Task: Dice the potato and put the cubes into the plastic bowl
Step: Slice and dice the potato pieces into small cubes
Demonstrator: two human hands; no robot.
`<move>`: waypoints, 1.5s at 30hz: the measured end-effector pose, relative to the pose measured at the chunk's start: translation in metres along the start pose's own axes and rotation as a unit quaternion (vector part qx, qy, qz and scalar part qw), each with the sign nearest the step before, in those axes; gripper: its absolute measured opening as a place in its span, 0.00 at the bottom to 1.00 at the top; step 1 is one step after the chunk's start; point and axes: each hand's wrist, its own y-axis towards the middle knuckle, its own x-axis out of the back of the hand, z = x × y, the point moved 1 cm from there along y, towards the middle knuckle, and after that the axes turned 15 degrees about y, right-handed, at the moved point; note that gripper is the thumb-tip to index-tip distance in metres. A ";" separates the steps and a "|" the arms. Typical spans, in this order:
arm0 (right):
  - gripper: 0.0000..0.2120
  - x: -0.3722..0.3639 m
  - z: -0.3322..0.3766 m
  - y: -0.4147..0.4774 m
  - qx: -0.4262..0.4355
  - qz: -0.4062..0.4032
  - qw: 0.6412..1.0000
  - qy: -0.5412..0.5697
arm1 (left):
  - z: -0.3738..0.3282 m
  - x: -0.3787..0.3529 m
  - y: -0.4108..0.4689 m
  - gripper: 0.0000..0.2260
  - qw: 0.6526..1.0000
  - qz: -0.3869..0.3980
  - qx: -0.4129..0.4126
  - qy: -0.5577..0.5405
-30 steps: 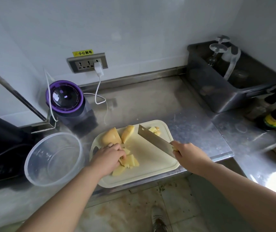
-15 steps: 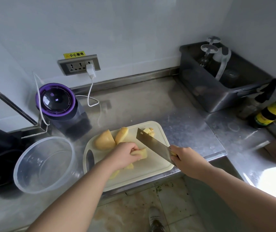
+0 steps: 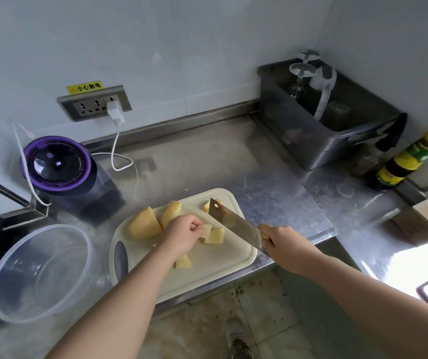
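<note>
1. Two hands are busy: my left hand [image 3: 185, 235] pinches a potato piece [image 3: 214, 233] on the cutting board [image 3: 215, 270], and my right hand [image 3: 282, 246] grips the knife [image 3: 236, 226].
2. That knife is just beside my left fingers [image 3: 198, 225]; a slip on wet potato could cut them.
3. The plastic bowl [image 3: 39, 273] waits left of the board, with big chunks [image 3: 144, 225] nearer it. A purple machine [image 3: 57, 164] stands behind.

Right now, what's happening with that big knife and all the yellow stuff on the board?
A person is cutting up a peeled potato on the cream cutting board. The left hand holds one potato piece steady, and the right hand grips a cleaver, its blade angled just beside that piece. Two bigger potato chunks wait at the board's far left. The clear plastic bowl beside the board has no cubes in it yet.
</note>
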 end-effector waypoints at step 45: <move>0.06 0.001 -0.010 0.001 -0.012 -0.011 1.000 0.016 | -0.041 -0.027 -0.003 0.22 0.978 0.032 -0.007 0.205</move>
